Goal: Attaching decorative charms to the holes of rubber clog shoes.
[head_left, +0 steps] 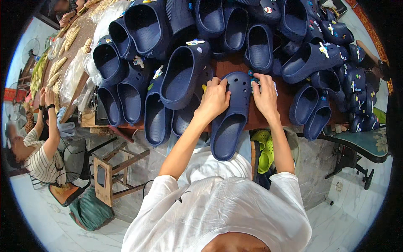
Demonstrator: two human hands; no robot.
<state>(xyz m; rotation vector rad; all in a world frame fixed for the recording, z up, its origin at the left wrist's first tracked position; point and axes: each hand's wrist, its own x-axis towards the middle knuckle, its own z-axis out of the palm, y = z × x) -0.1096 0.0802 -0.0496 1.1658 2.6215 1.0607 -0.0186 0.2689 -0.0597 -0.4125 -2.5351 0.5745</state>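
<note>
A navy blue clog lies in front of me, its toe on the table and its heel hanging over the near edge. My left hand is closed on the left side of its toe part, which has round holes. Just right of the toe, my right hand is closed, thumb and fingers at a small teal and dark shoe charm; its lower part is hidden by the fingers. A larger navy clog with an aeroplane-like charm sits left of my left hand.
Many navy clogs, several with charms, are heaped across the brown table. Lime green clogs stand below the table edge. A wooden stool is at left, a teal-topped chair at right. Another person sits at far left.
</note>
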